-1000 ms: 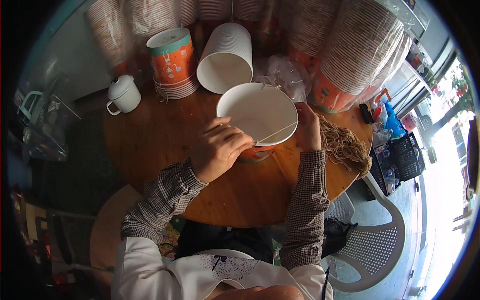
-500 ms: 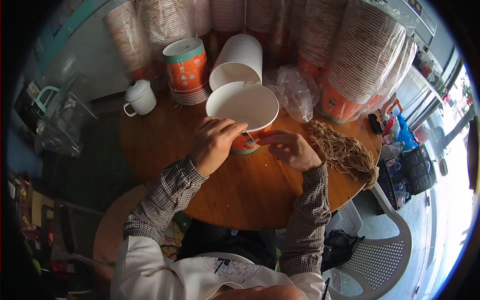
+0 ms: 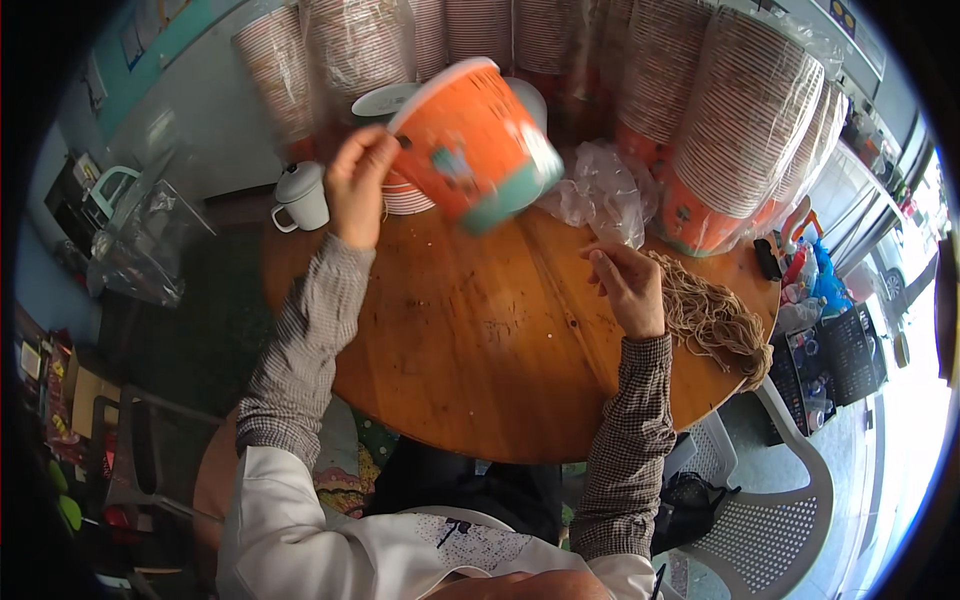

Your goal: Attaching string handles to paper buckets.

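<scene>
My left hand [image 3: 362, 180] pinches the rim of an orange paper bucket [image 3: 470, 150] with a teal base band. It hangs tilted in the air above the table, its outside turned toward me and slightly blurred. Apart from it, my right hand [image 3: 628, 285] is over the table with fingers curled in; nothing shows in them. Beside that hand lies a bundle of tan cords [image 3: 710, 320]. Behind the lifted bucket, partly covered by it, are a stack of the same buckets [image 3: 405, 196] and the edge of another white bucket [image 3: 530, 100].
Tall plastic-wrapped bucket stacks [image 3: 745, 120] line the back of the round wooden table [image 3: 470, 340]. A crumpled clear bag [image 3: 605, 190] lies before them. A white lidded mug [image 3: 301, 197] stands at the left. A grey plastic chair [image 3: 765, 520] is at the lower right.
My left hand has lifted the bucket off the table, up and to the left, tipping it. My right hand has come away from the bucket toward the cords.
</scene>
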`<state>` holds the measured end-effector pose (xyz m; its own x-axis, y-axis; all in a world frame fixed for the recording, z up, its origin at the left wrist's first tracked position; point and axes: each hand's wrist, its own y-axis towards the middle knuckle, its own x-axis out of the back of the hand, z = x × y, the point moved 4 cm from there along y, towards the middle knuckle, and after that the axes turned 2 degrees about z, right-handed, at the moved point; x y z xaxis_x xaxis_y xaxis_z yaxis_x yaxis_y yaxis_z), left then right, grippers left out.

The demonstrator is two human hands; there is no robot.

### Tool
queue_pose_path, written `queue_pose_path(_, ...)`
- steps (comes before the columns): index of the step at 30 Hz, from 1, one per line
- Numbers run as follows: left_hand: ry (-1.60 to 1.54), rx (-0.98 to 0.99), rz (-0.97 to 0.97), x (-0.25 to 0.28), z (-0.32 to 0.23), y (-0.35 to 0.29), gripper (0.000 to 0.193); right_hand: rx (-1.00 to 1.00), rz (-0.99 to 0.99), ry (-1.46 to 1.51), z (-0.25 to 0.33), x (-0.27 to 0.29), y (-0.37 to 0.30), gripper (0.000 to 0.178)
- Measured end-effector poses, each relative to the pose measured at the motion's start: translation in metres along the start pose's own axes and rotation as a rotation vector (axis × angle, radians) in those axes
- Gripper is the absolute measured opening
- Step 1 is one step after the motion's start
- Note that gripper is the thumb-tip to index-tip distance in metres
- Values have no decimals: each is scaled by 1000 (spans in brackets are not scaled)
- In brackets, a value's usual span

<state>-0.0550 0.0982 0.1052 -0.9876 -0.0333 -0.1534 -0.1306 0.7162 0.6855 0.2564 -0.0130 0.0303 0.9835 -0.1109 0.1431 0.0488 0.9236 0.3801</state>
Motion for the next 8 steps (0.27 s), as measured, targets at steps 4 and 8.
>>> queue_pose_path(4, -431, 271, -78, 34, 57, 77, 30, -27, -12, -45, -9, 0, 1, 17)
queue_pose_path(8, -373, 648, -281, 81, 127, 118, 36, -25, 16, -118, -13, -13, 4, 16)
